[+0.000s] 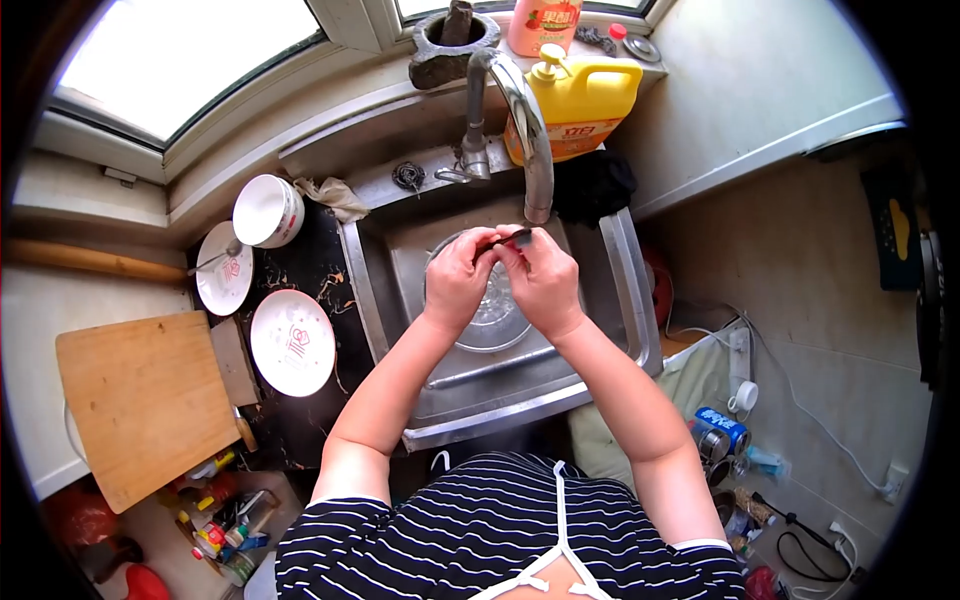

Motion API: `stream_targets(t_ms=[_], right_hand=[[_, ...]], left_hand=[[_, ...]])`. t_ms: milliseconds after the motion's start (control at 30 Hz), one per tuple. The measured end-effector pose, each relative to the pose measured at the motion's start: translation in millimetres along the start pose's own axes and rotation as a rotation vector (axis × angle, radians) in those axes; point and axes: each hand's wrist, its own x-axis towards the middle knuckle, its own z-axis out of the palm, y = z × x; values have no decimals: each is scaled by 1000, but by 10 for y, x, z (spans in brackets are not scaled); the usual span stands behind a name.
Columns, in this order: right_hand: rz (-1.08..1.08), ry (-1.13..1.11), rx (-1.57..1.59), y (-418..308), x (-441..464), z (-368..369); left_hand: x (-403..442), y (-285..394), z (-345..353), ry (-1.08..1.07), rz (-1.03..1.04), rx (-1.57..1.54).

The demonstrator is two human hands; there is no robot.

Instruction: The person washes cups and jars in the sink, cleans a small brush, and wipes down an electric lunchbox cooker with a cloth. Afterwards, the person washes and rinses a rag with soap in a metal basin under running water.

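Over the steel sink [625,285], both my hands meet just below the faucet [538,150]. My left hand [458,282] and my right hand [546,285] pinch a small, thin dark thing [508,240] between their fingertips; its kind cannot be made out. Below them a clear glass bowl [492,338] stands in the sink, partly hidden by my hands. A black cloth-like bundle [597,187] lies on the sink's back right corner.
Left of the sink are a white plate [293,343], another plate [222,270] with a spoon, stacked bowls [262,212] and a wooden cutting board [145,395]. Behind stand a yellow pump jug [590,105] and a stone mortar [440,68].
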Motion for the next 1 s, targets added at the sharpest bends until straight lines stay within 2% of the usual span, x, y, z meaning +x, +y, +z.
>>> stream_targets(t_ms=[67, 133, 233, 267, 333, 367, 400, 433, 467, 567, 633, 667, 733, 800, 867, 1000], right_hand=[[188, 47, -12, -153, 76, -21], [141, 37, -41, -163, 93, -31], [-58, -20, -110, -231, 93, -71], [-164, 85, -30, -258, 116, -50], [-138, 89, -13, -294, 154, -12], [-132, 86, -13, -265, 70, 25], [16, -58, -110, -223, 40, 67], [142, -197, -212, -149, 86, 93], [-8, -76, -165, -128, 67, 89], [58, -125, -113, -193, 33, 43], [219, -193, -71, -186, 34, 68], [211, -188, -74, -161, 34, 71], [148, -244, -54, -130, -18, 67], [171, -268, -39, -152, -88, 61], [131, -328, -22, -139, -187, 53], [171, -412, -18, -102, -417, -6]], left_hand=[[80, 75, -106, -36, 17, 33], [138, 122, -170, -15, 35, 25], [150, 216, -269, -27, 188, -45], [111, 215, -322, 23, 263, -7], [142, 268, -326, 54, 234, -38], [136, 159, -299, -13, 118, -48], [194, 90, -281, -71, 9, -58], [193, 68, -317, -63, 26, -59], [193, 46, -341, -23, 15, -160], [437, 11, -486, -27, -84, -199], [711, 109, -566, 1, -149, -220], [877, 141, -583, 30, -165, -239], [1339, 213, -584, 116, 2, -274], [1917, 125, -512, 197, 91, -120], [2490, -112, -352, 283, 130, -120], [3116, -328, -147, 247, 36, -72]])
